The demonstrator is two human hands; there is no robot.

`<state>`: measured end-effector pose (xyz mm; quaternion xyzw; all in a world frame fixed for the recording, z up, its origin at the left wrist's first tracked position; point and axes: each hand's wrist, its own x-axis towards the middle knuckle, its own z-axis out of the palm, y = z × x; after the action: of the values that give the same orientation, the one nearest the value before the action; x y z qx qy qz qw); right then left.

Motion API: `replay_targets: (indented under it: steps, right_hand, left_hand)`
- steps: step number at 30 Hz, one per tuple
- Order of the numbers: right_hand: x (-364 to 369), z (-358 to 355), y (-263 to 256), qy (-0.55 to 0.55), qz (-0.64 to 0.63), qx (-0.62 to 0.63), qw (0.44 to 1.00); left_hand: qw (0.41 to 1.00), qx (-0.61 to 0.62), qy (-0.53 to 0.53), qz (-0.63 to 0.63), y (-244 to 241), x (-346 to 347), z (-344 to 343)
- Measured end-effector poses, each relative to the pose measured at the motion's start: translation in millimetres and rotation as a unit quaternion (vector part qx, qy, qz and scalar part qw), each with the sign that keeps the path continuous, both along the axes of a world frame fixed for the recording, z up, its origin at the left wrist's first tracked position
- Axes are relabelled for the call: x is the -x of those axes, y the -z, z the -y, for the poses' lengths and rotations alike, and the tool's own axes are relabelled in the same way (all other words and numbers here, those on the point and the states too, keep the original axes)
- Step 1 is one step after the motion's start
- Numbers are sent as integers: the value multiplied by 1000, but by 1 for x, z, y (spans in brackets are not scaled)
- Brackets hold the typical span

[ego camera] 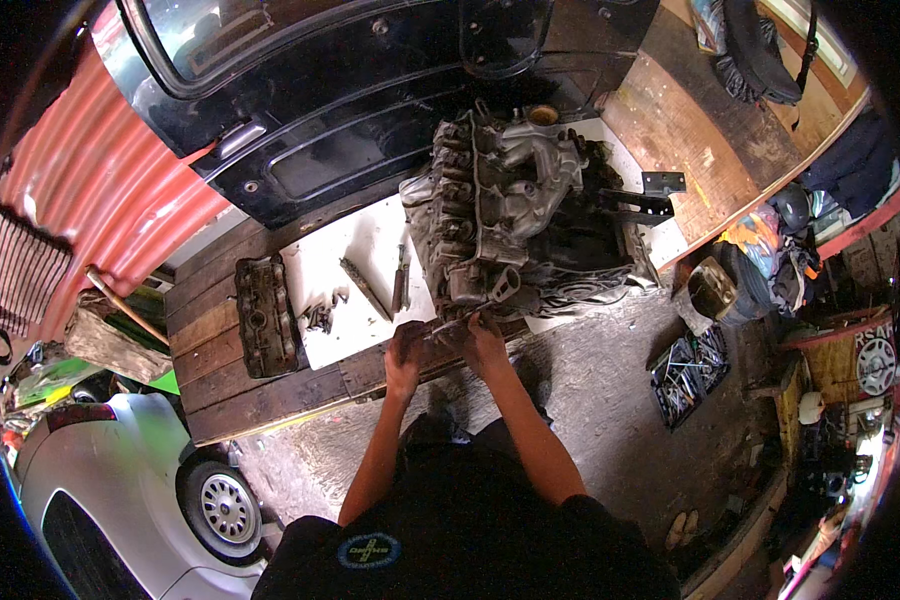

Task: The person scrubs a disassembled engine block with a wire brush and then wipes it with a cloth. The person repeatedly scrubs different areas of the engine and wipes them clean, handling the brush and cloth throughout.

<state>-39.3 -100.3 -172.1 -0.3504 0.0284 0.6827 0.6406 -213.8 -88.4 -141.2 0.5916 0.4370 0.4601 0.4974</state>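
A car engine [495, 202] with a cast intake manifold [536, 176] lies on the wooden workbench [270, 412]. At its near end, my left hand [406, 351] and my right hand [481, 341] are close together around a thin metal rod or tool [450, 325], fingers curled; which hand grips it is hard to tell. A flared metal pipe end [505, 284] sticks up just beyond my right hand. To the left, a white board [330, 270] carries small bolts [321, 315] and two long dark metal parts [365, 289]. A grimy valve cover [266, 319] rests beside it.
Behind the bench stands a black vehicle panel [330, 112]. A silver car [120, 480] is at the lower left. On the floor to the right are an open tray of tools [688, 375], a dirty cut-open container [709, 292] and a tire [748, 285].
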Motion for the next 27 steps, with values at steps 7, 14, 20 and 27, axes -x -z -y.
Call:
replay_targets:
  steps: [7, 14, 20, 27]
  right_hand:
    - [0, -6, 61, 3, 468, -146, 871]
    - [8, -12, 7, 104, 8, 76, 992]
    - [-82, 21, 22, 16, 796, 17, 604]
    - [-93, 23, -130, -115, 978, -58, 164]
  left_hand:
    - [1000, 17, -14, 19, 2, 4, -2]
    - [1000, -5, -19, -15, 12, 15, 1]
    - [1000, 2, -3, 26, 2, 3, -6]
    - [995, 28, 24, 90, 11, -10, -11]
